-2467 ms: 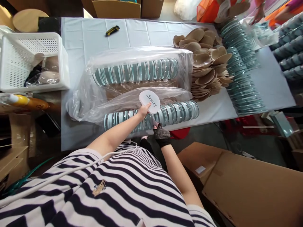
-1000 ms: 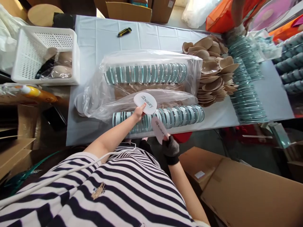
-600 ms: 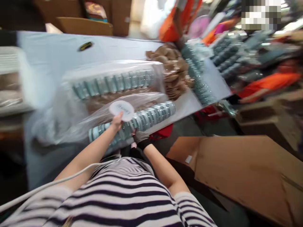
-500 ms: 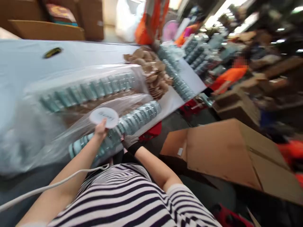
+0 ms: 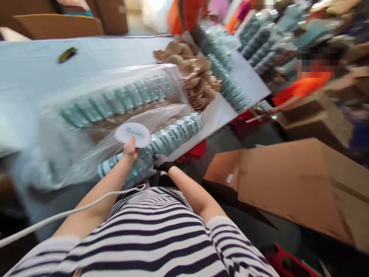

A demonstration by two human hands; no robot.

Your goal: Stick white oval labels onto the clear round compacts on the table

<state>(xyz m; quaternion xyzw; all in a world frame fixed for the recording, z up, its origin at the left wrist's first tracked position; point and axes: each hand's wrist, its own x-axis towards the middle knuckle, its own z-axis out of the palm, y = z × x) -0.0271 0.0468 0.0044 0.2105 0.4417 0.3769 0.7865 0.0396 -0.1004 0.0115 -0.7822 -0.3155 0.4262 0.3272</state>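
Observation:
My left hand [image 5: 130, 149] pinches the lower edge of a white round disc [image 5: 123, 134] with dark lettering, thumb on its face. The disc is over the front row of shiny pale blue-green round pieces [image 5: 175, 132], which stand on edge, side by side. My right hand [image 5: 162, 161], in a grey glove with a black cuff, is at the near side of this row; its fingers are blurred and partly hidden. Clear plastic film [image 5: 86, 159] lies around the rows. A second row of similar pieces [image 5: 121, 100] lies farther back under the film.
A heap of brown cardboard-like pieces [image 5: 188, 75] sits beyond the rows on the white table [image 5: 25, 65]. A yellow-black tool [image 5: 67, 55] lies at the back left. A large cardboard box [image 5: 276, 181] stands to my right. People in orange [image 5: 302, 88] are farther off.
The whole view has shifted, so the table and both hands appear slightly higher and farther right. My left hand keeps hold of the disc, and my right hand stays by the front row.

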